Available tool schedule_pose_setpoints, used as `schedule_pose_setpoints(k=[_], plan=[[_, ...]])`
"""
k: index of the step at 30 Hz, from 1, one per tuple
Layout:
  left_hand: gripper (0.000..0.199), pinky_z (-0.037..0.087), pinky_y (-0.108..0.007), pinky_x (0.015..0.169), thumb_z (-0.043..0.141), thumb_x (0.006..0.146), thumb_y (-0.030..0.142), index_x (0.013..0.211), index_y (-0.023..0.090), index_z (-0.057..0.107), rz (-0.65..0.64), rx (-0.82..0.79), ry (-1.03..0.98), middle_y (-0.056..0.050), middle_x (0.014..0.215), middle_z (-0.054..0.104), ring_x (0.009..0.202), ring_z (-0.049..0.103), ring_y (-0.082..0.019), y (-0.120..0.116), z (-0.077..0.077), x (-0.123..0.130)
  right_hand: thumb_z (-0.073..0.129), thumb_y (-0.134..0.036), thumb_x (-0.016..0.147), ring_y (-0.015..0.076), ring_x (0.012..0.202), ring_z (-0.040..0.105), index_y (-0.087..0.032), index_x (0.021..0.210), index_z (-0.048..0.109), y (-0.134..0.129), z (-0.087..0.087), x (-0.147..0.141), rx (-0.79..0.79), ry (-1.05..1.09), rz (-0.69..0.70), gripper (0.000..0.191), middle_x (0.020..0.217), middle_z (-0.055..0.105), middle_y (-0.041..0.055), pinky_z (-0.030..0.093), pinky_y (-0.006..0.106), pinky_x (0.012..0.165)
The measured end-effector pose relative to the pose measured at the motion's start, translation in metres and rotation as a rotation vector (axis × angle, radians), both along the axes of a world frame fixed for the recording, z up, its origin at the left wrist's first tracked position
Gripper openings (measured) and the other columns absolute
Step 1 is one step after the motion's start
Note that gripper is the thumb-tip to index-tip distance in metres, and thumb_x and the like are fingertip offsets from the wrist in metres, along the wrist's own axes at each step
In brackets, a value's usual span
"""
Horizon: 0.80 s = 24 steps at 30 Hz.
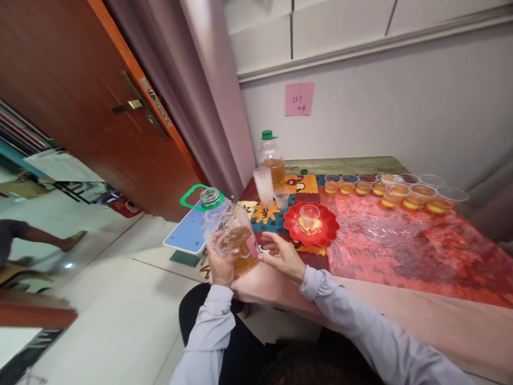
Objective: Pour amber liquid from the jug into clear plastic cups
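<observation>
My left hand [223, 262] is closed round the lower side of a clear plastic jug [224, 222]. The jug is uncapped and tilted, has a green handle ring at its neck, and holds amber liquid in its lower part. My right hand [282, 256] is beside it, fingers apart, the thumb at the edge of the jug's pink label [253, 247]. A clear plastic cup [310, 215] stands in a red scalloped plate [333, 229] just beyond that hand. Behind it are a stack of clear cups [263, 186] and a single cup [281, 198].
A second jug [272, 163] with a green cap stands against the wall, a loose green cap [304, 171] near it. Several cups of yellow liquid [396, 195] line the back right of the red-covered table [372, 251]. A blue board [186, 230] and wooden door [100, 80] are left.
</observation>
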<state>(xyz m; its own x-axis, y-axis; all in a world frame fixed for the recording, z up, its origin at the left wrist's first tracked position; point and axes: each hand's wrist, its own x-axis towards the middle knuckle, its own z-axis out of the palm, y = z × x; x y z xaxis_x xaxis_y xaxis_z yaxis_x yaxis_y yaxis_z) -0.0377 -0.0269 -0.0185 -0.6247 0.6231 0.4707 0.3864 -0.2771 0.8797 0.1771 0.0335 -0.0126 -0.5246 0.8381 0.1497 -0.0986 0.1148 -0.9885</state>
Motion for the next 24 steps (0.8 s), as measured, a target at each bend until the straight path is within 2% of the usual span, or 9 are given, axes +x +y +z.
schedule_pose_setpoints(k=[3,5,9,14,17,19,21,24], plan=[[0.094,0.059,-0.049,0.103,0.085,0.062,0.08,0.129,0.019,0.059,-0.02,-0.024,0.032,-0.018,0.126,0.073,0.117,0.073,-0.034,-0.002,0.006,0.002,0.087,-0.072,0.074,0.0363,0.14,0.061,-0.023,0.159,0.048,0.006,-0.011,-0.024,-0.084,0.101,0.104,0.106,0.159,0.055,0.0214,0.052,0.054,0.113],[0.094,0.059,-0.05,0.103,0.083,0.063,0.082,0.129,0.019,0.058,-0.016,-0.043,0.052,-0.018,0.126,0.072,0.117,0.074,-0.035,-0.003,0.01,0.004,0.085,-0.075,0.075,0.038,0.145,0.057,-0.023,0.163,0.043,0.014,-0.013,-0.028,-0.113,0.149,0.156,0.11,0.162,0.051,0.0225,0.049,0.057,0.116],[0.097,0.059,-0.05,0.105,0.085,0.063,0.08,0.133,0.02,0.055,-0.011,-0.091,0.089,-0.019,0.129,0.071,0.121,0.073,-0.035,-0.004,0.016,0.008,0.08,-0.075,0.08,0.0384,0.14,0.06,-0.023,0.161,0.045,0.02,-0.012,-0.022,-0.067,0.176,0.201,0.102,0.155,0.058,0.021,0.052,0.057,0.111],[0.103,0.059,-0.05,0.107,0.089,0.06,0.076,0.141,0.021,0.055,0.055,-0.195,0.169,-0.016,0.131,0.072,0.124,0.072,-0.036,0.001,0.025,0.016,0.086,-0.067,0.078,0.0349,0.123,0.07,-0.027,0.15,0.054,0.015,-0.006,-0.015,0.018,0.17,0.159,0.089,0.138,0.07,0.013,0.06,0.047,0.097],[0.104,0.058,-0.05,0.109,0.089,0.061,0.075,0.144,0.021,0.055,0.083,-0.218,0.226,-0.015,0.132,0.073,0.124,0.072,-0.036,0.002,0.031,0.024,0.082,-0.068,0.082,0.0322,0.108,0.075,-0.024,0.14,0.057,0.014,-0.001,-0.013,0.013,0.182,0.141,0.077,0.125,0.074,0.0116,0.062,0.043,0.088],[0.104,0.058,-0.049,0.109,0.088,0.062,0.074,0.145,0.021,0.055,0.07,-0.208,0.262,-0.015,0.134,0.072,0.126,0.071,-0.036,0.001,0.038,0.028,0.079,-0.069,0.085,0.0323,0.106,0.076,-0.023,0.137,0.057,0.014,0.001,-0.013,0.0,0.219,0.124,0.072,0.121,0.076,0.0119,0.062,0.043,0.087],[0.104,0.058,-0.049,0.11,0.088,0.063,0.073,0.146,0.02,0.055,0.041,-0.205,0.303,-0.015,0.136,0.071,0.127,0.07,-0.036,-0.001,0.047,0.031,0.079,-0.07,0.085,0.0334,0.108,0.076,-0.023,0.138,0.055,0.012,0.002,-0.013,-0.02,0.254,0.112,0.074,0.121,0.076,0.0124,0.063,0.044,0.087],[0.104,0.055,-0.051,0.114,0.09,0.062,0.072,0.145,0.02,0.057,-0.004,-0.243,0.4,-0.015,0.137,0.071,0.13,0.069,-0.037,-0.005,0.065,0.032,0.086,-0.071,0.076,0.0346,0.109,0.075,-0.024,0.144,0.054,0.009,0.0,-0.014,-0.078,0.269,0.1,0.089,0.12,0.077,0.0123,0.063,0.047,0.09]])
